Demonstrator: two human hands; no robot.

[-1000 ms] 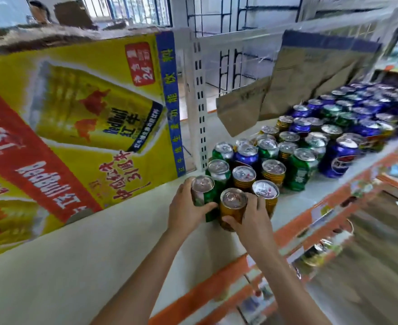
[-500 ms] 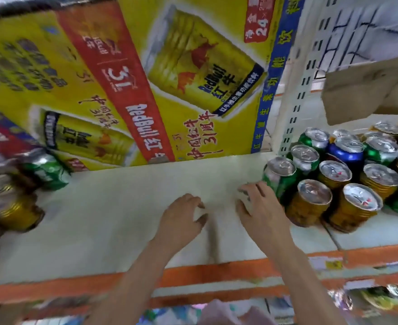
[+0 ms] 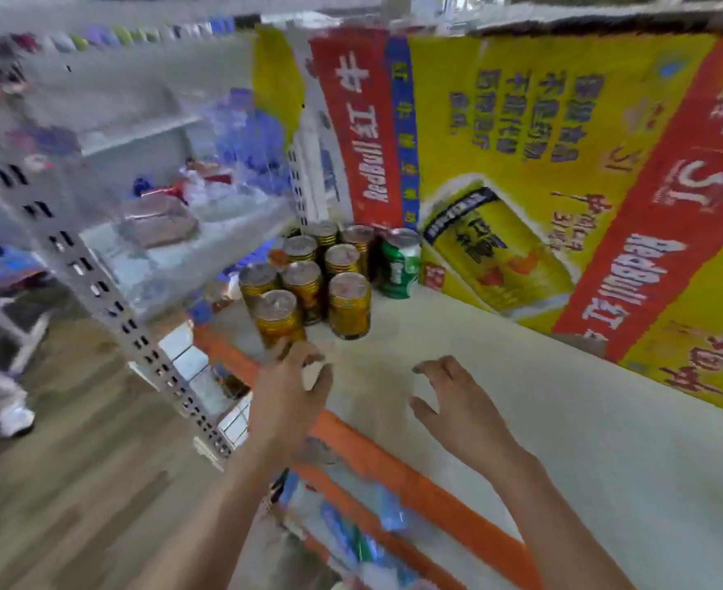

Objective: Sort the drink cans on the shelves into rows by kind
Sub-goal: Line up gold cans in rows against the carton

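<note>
Several gold cans (image 3: pixel 349 306) stand bunched in rows at the left end of the white shelf (image 3: pixel 606 453). One green can (image 3: pixel 400 264) stands upright at their right, against the banner. My left hand (image 3: pixel 289 398) hovers with fingers spread just in front of the nearest gold can (image 3: pixel 278 318), holding nothing. My right hand (image 3: pixel 457 404) is over the bare shelf, fingers apart and empty. The picture is blurred by motion.
A yellow and red drink banner (image 3: pixel 564 185) lines the back of the shelf. An orange strip (image 3: pixel 393 466) marks the shelf's front edge. A perforated white upright (image 3: pixel 108 287) stands at the left, with another shelf unit and a person's shoe (image 3: pixel 15 419) beyond it.
The view has swung from the mixed cans at the right to the gold cans at the left end. Both hands let go of their cans and travelled left, empty.
</note>
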